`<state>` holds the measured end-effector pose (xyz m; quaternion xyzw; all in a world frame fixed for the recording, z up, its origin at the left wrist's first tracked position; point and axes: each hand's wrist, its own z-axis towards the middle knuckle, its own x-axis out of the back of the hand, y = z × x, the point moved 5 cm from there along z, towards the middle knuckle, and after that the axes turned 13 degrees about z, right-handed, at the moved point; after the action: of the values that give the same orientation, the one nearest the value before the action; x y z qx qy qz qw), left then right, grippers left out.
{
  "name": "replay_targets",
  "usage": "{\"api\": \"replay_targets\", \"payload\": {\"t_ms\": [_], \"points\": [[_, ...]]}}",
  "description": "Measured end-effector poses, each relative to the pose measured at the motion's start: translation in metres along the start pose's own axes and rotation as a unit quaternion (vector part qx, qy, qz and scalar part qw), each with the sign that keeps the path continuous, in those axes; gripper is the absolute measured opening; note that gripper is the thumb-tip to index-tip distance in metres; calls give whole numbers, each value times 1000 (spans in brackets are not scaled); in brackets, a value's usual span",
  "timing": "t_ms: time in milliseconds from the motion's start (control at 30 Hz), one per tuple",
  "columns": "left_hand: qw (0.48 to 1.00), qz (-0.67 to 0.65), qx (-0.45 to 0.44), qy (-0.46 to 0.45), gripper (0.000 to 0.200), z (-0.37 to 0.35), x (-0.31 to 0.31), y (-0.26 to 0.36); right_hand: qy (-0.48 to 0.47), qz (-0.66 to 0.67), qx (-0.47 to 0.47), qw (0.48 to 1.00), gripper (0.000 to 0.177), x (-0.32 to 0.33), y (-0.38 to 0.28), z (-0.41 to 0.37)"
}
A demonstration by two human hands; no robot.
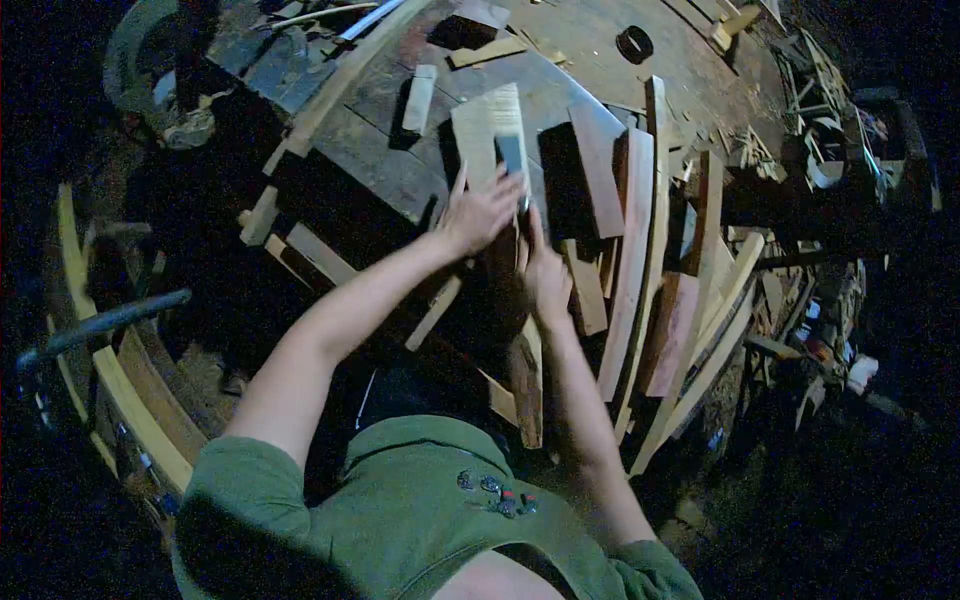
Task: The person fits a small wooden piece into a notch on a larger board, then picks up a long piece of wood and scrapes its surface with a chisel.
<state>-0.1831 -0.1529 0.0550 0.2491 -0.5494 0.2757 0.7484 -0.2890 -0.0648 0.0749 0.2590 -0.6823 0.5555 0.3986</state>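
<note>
A pale wooden board (478, 130) points away from me on the worktable. My left hand (482, 212) spans its near part, thumb along the left edge and fingers reaching over to the right edge. A flat bluish-grey piece (511, 152) lies on the board just beyond those fingertips. Close by on the right, my right hand (545, 275) is closed with its index finger stretched forward to the board's right edge. A small bright glint shows at that fingertip; what the hand holds I cannot tell.
Several long wood strips (633, 240) lie to the right of my hands. A small wood block (420, 98) stands left of the board. A dark ring (634, 44) sits toward the back, among offcuts. At far left is a blue-grey bar (110, 325).
</note>
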Motion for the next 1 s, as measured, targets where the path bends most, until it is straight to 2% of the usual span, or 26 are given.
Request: {"api": "replay_targets", "payload": {"t_ms": [100,200,267,367,433,533,600,700,800,833,867,900,1000], "points": [[999,20,38,5,45,41,1,-37,28,-36,6,999,56,-4,-21,66],[996,34,75,-23,49,49,1,-42,49,-55,25,997,59,0,-25,74],[999,14,49,7,49,29,2,-21,-6,-21,2,1000,61,5,-21,45],[998,15,-38,-46,50,-23,28,30,-88,-1,-41,995,68,13,2,-38],[994,18,-96,-49,51,-62,42,65,-95,47,-16,994,70,26,12,-96],[989,-64,-109,-73,43,-102,63,103,-133,21,-32,990,72,43,22,-160],[990,-74,-103,-63,39,-109,68,111,-150,33,-56,987,71,48,23,-171],[994,-41,-73,-68,38,-88,68,91,-170,20,-77,982,65,41,14,-141],[998,29,-24,-46,40,-50,51,40,-145,6,-68,987,64,9,7,-72],[999,37,-5,-23,40,-34,45,19,-96,27,-37,994,62,7,-9,-43],[999,44,10,4,38,-19,34,-1,-113,18,-61,992,59,5,-23,-15],[999,45,20,21,37,-6,30,-18,-91,15,-45,995,58,-2,-27,6],[998,61,27,12,35,22,24,-43,-56,30,-19,998,56,-12,-30,35]]}}
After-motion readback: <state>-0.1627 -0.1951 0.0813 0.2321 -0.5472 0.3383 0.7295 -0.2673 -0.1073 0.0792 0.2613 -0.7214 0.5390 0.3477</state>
